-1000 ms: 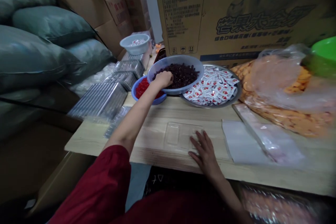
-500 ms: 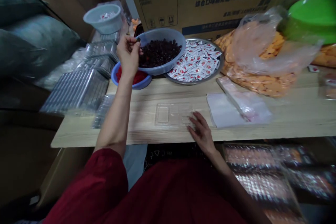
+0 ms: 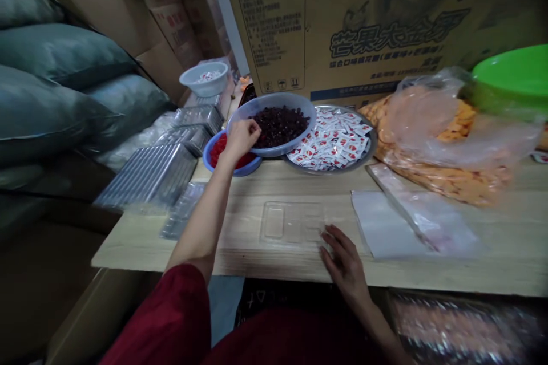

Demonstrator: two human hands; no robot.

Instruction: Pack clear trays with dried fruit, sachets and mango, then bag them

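Clear plastic tray flat on the tabletop; right hand slack at its near right corner. Left hand over the bluish bowl of dark pieces — fingertips bunched, cannot tell if grasping any.

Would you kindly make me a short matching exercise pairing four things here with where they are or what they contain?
Column one
1. Left hand
2. Right hand
3. Metal pan
4. Small blue bowl

Column two
A. Filled with white-and-red packets
B. At the right end of the clear tray
C. Holds red pieces
D. Reaching over the rim of the wide bowl of dark pieces

Right pairs: 1-D, 2-B, 3-A, 4-C
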